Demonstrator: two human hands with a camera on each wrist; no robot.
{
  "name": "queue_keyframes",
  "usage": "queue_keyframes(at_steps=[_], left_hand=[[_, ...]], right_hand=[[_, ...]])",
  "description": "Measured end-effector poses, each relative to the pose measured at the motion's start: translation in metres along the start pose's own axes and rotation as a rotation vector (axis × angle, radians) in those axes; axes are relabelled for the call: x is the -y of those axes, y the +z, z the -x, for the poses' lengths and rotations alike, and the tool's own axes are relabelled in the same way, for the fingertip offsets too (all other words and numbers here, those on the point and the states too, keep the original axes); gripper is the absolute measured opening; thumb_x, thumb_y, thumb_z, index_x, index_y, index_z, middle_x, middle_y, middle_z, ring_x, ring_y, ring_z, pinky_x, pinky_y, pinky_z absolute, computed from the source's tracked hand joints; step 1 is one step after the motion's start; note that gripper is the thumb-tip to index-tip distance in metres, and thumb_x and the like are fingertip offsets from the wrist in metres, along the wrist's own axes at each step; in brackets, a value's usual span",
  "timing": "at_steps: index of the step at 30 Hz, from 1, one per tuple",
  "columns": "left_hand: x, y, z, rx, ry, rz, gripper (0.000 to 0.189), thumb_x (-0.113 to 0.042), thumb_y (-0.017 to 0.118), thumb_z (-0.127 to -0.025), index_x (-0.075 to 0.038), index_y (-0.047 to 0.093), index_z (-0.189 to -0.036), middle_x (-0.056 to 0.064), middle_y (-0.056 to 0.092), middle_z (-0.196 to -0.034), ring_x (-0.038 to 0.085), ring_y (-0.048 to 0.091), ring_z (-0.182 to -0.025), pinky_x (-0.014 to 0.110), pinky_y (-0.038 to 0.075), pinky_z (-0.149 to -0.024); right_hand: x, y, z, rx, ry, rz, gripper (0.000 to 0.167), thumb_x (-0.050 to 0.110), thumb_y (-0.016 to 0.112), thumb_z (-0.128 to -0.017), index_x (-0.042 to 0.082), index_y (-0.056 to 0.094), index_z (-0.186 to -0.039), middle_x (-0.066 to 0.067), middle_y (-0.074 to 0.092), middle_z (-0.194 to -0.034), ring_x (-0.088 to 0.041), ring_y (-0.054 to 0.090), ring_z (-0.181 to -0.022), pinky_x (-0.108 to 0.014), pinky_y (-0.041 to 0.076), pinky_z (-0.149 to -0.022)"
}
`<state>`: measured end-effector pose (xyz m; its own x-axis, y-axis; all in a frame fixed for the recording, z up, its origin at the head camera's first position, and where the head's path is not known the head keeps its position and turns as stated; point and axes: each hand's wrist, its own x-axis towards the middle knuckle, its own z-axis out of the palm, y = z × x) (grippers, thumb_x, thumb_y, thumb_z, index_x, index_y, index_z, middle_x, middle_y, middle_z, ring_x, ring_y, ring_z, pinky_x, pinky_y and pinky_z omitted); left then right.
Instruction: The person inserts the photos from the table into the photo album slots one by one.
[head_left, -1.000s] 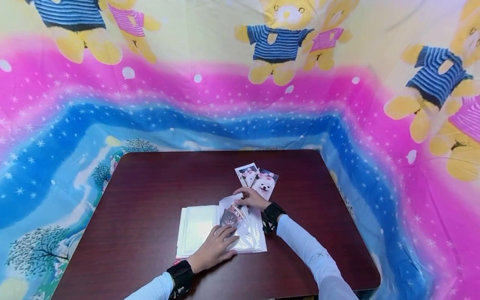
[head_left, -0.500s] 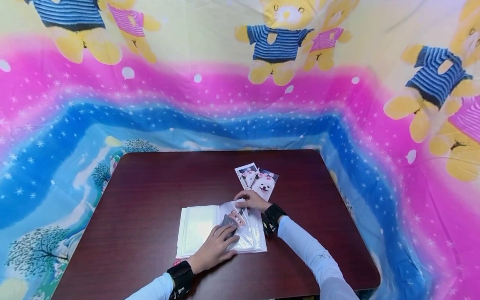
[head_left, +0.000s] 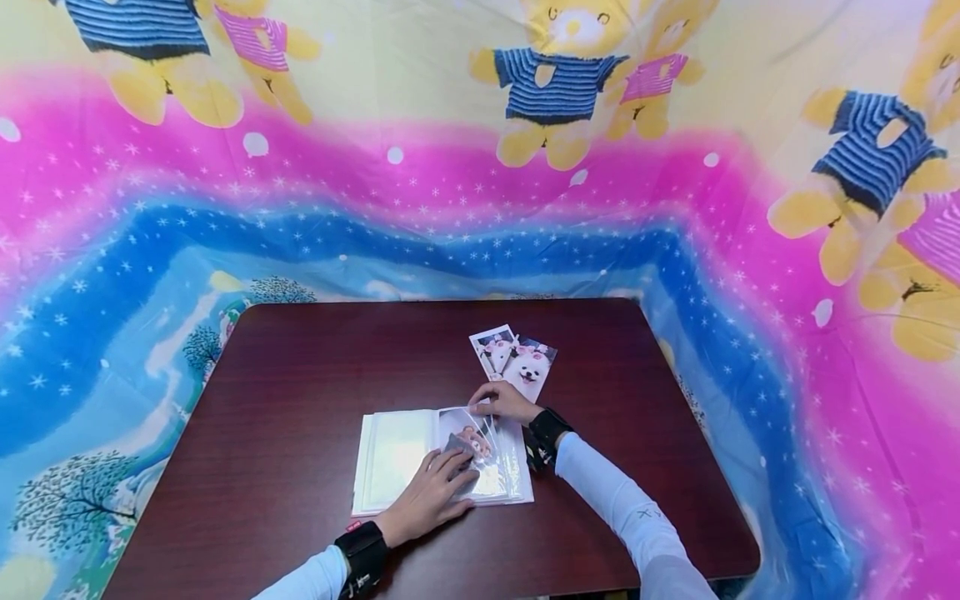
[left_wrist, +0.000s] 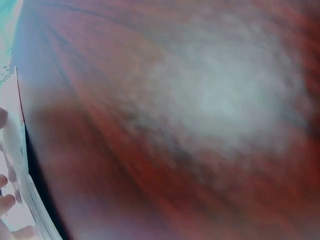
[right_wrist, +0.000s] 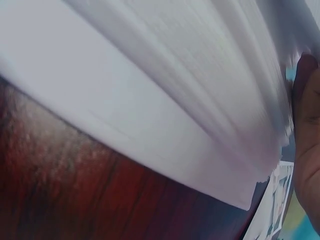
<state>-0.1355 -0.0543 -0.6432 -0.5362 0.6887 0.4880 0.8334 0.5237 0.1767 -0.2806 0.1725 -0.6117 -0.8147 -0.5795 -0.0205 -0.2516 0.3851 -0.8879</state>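
Resting the left hand (head_left: 427,497) on the right page of an open photo album (head_left: 400,458), fingers fairly straight and slightly parted, gripping nothing; hiding under those fingertips the lower part of a photo print (head_left: 474,438) with a grey furry shape and a brownish teddy-like figure on it, lying mostly inside a shiny clear pocket (head_left: 491,481) of that page; pinching at the print's top edge with bent fingers and thumb of the right hand (head_left: 506,402); cannot tell how much of the pocket's lip to count in that narrow hold; showing from the right wrist only white page edges, blurred, next to the thumb; from the left wrist mostly blurred wood and glare.

Just beyond the right hand, overlapping on the dark red-brown table (head_left: 300,375), a white-bordered photo (head_left: 491,348) and a white fluffy dog photo (head_left: 531,371); around both wrists, black wristbands (head_left: 363,557) below pale blue sleeves (head_left: 611,492); behind the table, a bear-printed cloth (head_left: 420,100) in pink, blue and cream.
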Motion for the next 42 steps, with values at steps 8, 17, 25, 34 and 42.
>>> queue_keyframes(at_steps=[8,17,25,34,42], left_hand=[[0.0,-0.019,-0.019,-0.049,-0.26,0.383,0.054,-0.031,0.069,-0.094,-0.002,0.055,-0.136,0.021,0.047,-0.144,0.038,0.046,-0.131,0.055,0.039,-0.104],[0.025,-0.064,-0.032,-0.231,-0.646,0.595,0.041,-0.021,0.041,-0.107,0.001,0.047,-0.142,0.022,0.056,-0.132,0.034,0.062,-0.107,0.046,0.053,-0.086],[0.047,-0.087,-0.02,-0.411,-0.795,0.502,0.037,-0.007,0.058,-0.098,0.007,0.056,-0.132,0.027,0.062,-0.119,0.041,0.067,-0.095,0.05,0.056,-0.08],[0.063,-0.072,0.012,-0.305,-0.863,0.236,0.042,0.011,0.064,-0.077,0.007,0.066,-0.119,0.028,0.062,-0.114,0.036,0.065,-0.085,0.05,0.053,-0.07],[0.069,-0.052,0.027,-0.264,-0.836,0.131,0.035,0.011,0.063,-0.078,0.013,0.067,-0.112,0.032,0.06,-0.109,0.048,0.06,-0.094,0.059,0.047,-0.079]], right_hand=[[0.019,0.015,0.012,-0.109,0.115,-0.317,0.039,0.028,0.051,-0.105,-0.004,0.057,-0.127,-0.008,0.063,-0.103,-0.009,0.056,-0.073,-0.024,0.049,-0.059],[0.061,0.077,0.038,-0.003,0.019,-0.47,0.054,0.035,0.028,-0.11,-0.005,0.043,-0.142,-0.029,0.049,-0.138,-0.041,0.06,-0.113,-0.049,0.055,-0.085],[0.063,0.112,0.045,0.047,-0.226,0.113,0.045,0.027,0.032,-0.11,0.001,0.055,-0.139,-0.014,0.041,-0.152,-0.026,0.037,-0.14,-0.039,0.031,-0.113],[0.059,0.127,0.049,0.115,-0.247,0.41,0.047,0.034,0.035,-0.108,0.004,0.06,-0.134,-0.015,0.041,-0.153,-0.029,0.037,-0.139,-0.041,0.031,-0.113],[0.061,0.129,0.05,0.14,-0.234,0.462,0.044,0.031,0.04,-0.107,0.002,0.061,-0.133,-0.016,0.042,-0.151,-0.031,0.034,-0.141,-0.04,0.028,-0.115]])
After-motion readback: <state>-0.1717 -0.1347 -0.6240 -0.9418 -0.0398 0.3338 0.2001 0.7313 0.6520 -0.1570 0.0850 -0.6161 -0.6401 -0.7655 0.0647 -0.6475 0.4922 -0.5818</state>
